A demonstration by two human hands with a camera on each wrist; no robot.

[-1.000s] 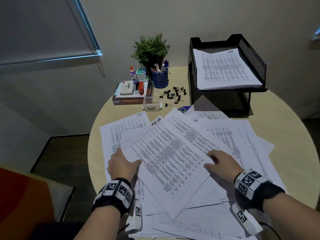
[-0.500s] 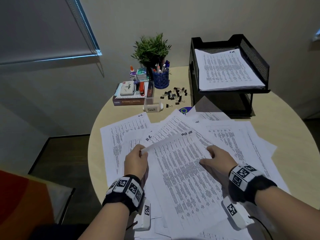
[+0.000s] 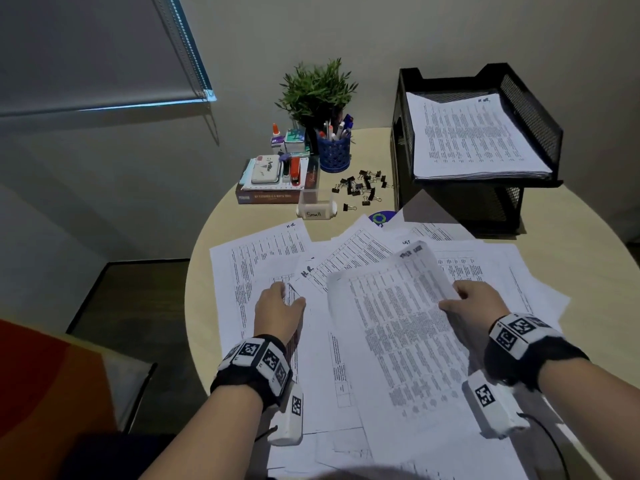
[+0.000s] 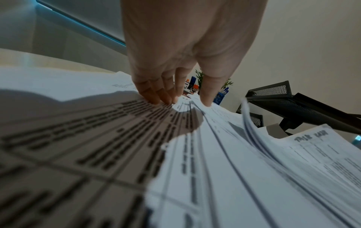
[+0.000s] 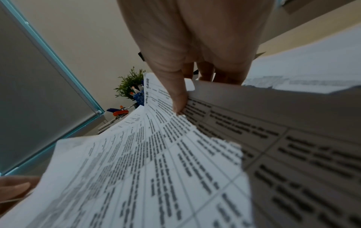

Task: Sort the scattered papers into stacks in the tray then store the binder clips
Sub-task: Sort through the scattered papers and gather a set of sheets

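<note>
Printed sheets (image 3: 263, 261) lie scattered over the round table (image 3: 568, 237). My right hand (image 3: 467, 299) pinches the right edge of one printed sheet (image 3: 398, 327) between thumb (image 5: 175, 95) and fingers, and the sheet curls up off the pile (image 5: 136, 154). My left hand (image 3: 280, 306) rests on the papers to the left, its straight fingertips (image 4: 156, 95) touching a sheet (image 4: 97, 123). A black mesh tray (image 3: 533, 109) at the back right holds a paper stack (image 3: 474, 140) on its top shelf. Black binder clips (image 3: 362, 187) lie loose left of the tray.
A small clear box labelled "Small" (image 3: 317, 211) stands near the clips. Behind it are a book with stationery on top (image 3: 273, 181), a blue pen cup (image 3: 334, 150), a potted plant (image 3: 317, 90) and a glue bottle (image 3: 276, 135). A window blind (image 3: 90, 50) hangs at the left.
My right hand took hold of the top sheet's right edge and lifted it rightward. My left hand let go of the sheet and settled on the papers to the left.
</note>
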